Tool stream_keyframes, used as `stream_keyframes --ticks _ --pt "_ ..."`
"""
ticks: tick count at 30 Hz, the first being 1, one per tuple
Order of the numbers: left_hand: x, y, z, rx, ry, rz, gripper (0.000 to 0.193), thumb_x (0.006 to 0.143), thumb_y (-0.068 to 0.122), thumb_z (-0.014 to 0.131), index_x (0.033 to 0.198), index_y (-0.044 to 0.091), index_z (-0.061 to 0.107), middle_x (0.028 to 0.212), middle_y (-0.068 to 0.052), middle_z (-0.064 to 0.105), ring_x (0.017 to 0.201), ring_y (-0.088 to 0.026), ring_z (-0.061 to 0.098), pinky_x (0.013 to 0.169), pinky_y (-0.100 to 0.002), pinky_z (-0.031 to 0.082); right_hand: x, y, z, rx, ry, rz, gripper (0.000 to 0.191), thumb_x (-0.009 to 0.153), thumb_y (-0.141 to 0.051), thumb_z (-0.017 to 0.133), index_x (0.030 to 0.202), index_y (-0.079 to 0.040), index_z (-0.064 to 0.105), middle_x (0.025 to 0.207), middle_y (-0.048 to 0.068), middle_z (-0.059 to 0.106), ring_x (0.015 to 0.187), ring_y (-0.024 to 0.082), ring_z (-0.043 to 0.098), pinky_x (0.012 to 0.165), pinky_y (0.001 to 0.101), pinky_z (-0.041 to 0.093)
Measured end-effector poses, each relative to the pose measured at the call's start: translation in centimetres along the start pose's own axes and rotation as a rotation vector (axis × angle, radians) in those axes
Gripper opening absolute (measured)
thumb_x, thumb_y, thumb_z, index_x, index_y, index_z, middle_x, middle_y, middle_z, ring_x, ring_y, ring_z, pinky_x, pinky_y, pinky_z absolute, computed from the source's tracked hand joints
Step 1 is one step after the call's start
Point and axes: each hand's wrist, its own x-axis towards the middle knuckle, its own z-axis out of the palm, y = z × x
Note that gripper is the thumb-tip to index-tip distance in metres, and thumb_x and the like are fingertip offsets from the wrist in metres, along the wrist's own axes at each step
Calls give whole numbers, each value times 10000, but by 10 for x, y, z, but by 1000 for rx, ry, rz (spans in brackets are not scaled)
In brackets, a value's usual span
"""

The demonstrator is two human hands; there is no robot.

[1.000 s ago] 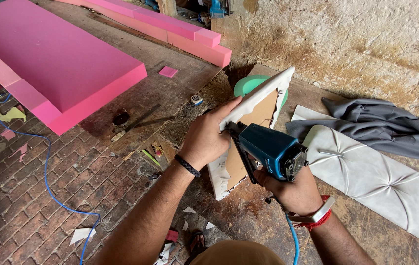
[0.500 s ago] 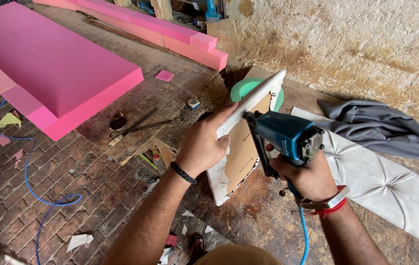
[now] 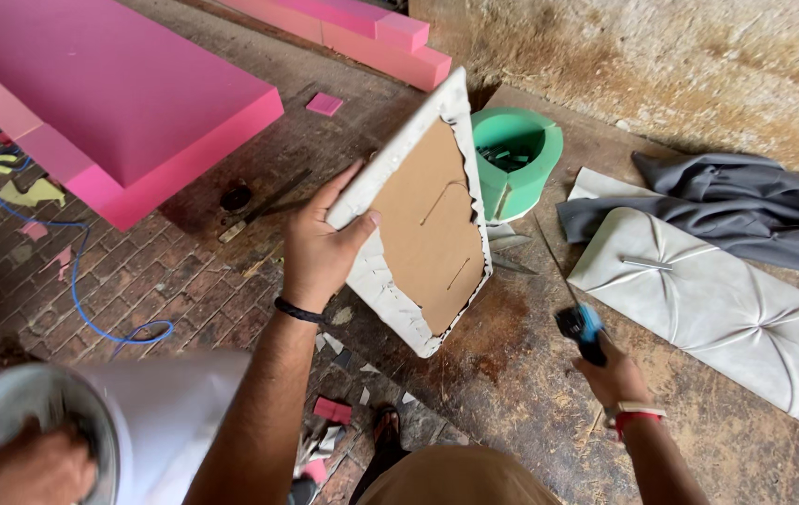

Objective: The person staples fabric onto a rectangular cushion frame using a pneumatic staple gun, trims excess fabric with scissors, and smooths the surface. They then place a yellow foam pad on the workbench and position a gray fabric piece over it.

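My left hand (image 3: 317, 251) grips the white-upholstered brown board panel (image 3: 423, 220) upright, my right hand (image 3: 612, 376) clenches the blue power tool (image 3: 583, 331); a loosened grip could topple the panel.

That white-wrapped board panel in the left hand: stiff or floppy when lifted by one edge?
Probably stiff: the white-wrapped brown board panel stands tilted and flat though the left hand pinches only one edge. Likely light, since one hand holds it up. Its loose fabric edging may shift under the fingers.

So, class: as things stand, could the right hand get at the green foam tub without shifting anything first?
Probably not straight away. The right hand is wrapped around a blue tool, so it isn't free. The floor up to the green foam tub looks open, beside the upholstered panel that the left hand grips.
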Motion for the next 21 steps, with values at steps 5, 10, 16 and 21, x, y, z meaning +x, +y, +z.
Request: stream_keyframes --ticks 5,10,16,21 --pt "-7 -19 -20 -231 9 -146 522 862 130 824 1358 90 666 1066 -78 780 882 -91 723 815 -269 641 -2 105 34 -151 74 219 814 903 -442 734 1623 -305 380 1232 228 722 1038 365 724 874 459 600" --pt "-15 -35 -17 -269 223 -22 138 987 162 762 1007 27 745 922 -30 694 834 -85 618 788 -247 498 -31 157 47 -298 393 52 725 765 -332 782 1467 -304 601 1215 210 694 1126 398 672 945 486 547" --pt "-43 -25 8 -413 597 -51 492 1052 185 683 627 67 466 596 -4 444 583 -118 418 595 -296 360 -33 100 46 597 -55 -60 469 928 -430 642 1299 -156 721 1099 134 821 916 272 765 810 398 624" --pt "-90 -15 -2 -798 453 -25 391 1078 207 536 708 91 587 685 -91 583 649 -256 577 733 -403 533 -33 20 85 1268 -682 589 716 1031 -550 442 1502 -12 399 1221 250 664 1085 353 684 946 439 527"
